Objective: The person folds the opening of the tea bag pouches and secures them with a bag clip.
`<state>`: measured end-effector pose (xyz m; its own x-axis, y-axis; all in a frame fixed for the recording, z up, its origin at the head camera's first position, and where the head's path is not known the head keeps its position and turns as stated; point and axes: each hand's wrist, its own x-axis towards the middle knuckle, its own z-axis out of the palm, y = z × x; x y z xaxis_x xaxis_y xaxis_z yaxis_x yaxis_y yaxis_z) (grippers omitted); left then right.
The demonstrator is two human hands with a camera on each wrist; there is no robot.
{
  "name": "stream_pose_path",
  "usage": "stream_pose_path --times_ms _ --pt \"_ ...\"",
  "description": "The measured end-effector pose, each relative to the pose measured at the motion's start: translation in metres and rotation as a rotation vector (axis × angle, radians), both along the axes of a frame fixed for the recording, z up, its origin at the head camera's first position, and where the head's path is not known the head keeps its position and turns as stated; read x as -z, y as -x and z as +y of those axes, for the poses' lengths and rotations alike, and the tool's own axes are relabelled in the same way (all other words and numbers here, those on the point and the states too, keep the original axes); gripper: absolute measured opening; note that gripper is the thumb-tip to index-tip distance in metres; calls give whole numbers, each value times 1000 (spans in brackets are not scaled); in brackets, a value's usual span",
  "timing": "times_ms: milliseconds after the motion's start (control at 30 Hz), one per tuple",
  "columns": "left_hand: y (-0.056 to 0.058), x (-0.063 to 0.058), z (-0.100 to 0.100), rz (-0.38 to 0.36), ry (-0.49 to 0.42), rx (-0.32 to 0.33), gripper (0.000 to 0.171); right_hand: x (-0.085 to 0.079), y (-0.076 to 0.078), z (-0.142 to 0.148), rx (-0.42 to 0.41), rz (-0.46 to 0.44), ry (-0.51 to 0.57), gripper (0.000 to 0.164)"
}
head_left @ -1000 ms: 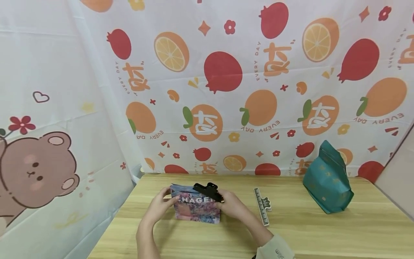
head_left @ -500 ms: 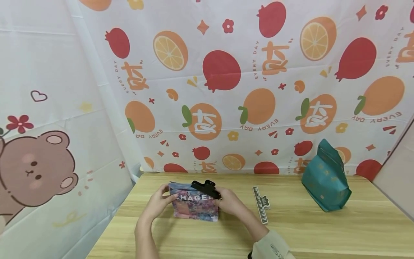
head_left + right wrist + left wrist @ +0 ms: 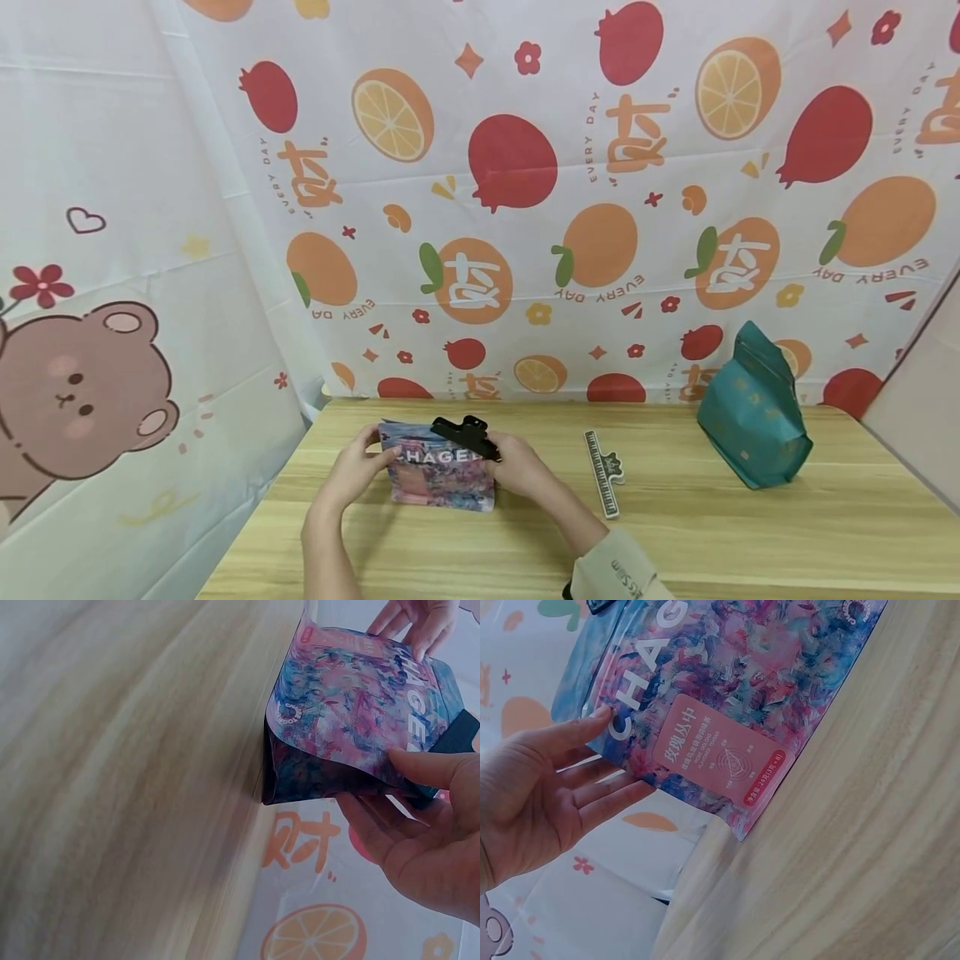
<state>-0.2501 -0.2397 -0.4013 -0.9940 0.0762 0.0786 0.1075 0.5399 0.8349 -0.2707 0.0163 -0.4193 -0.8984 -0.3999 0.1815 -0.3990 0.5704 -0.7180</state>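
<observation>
A pink-and-blue printed tea pouch [image 3: 442,485] stands upright on the wooden table, its lettered front facing me. Across the right part of its top edge sits a black clip [image 3: 467,437], tilted down to the right. My left hand [image 3: 349,471] holds the pouch's left side, thumb on the front and fingers behind, as the left wrist view shows. At the opposite side, my right hand [image 3: 522,468] grips the edge just below the clip. In the right wrist view its thumb lies on the printed front of the pouch [image 3: 337,697], with the other fingers behind.
On the table [image 3: 690,542], a white clip with a piano-key pattern [image 3: 602,475] lies to the right of my right hand. Farther right stands a teal bag [image 3: 753,421] with a folded top. A fruit-print cloth [image 3: 525,250] hangs along the table's back edge.
Both hands and the pouch, with the black clip on it, have shifted slightly to the left. The white clip and teal bag stay where they were on the table.
</observation>
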Motion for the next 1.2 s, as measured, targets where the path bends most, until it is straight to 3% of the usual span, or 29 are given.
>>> stream_pose_path --times_ms 400,600,800,967,1200 --pt "-4 -1 0 -8 -2 3 67 2 2 4 1 15 1 27" --pt "-10 -9 9 22 -5 6 65 -9 1 25 -16 66 0 31" --pt "-14 -30 28 156 97 -48 71 -30 -6 55 17 118 25 34" --pt "-16 -44 46 288 214 -116 68 -47 -13 78 100 159 97 32" --pt "-19 -53 99 531 291 -85 59 -61 -22 123 224 241 133 30"
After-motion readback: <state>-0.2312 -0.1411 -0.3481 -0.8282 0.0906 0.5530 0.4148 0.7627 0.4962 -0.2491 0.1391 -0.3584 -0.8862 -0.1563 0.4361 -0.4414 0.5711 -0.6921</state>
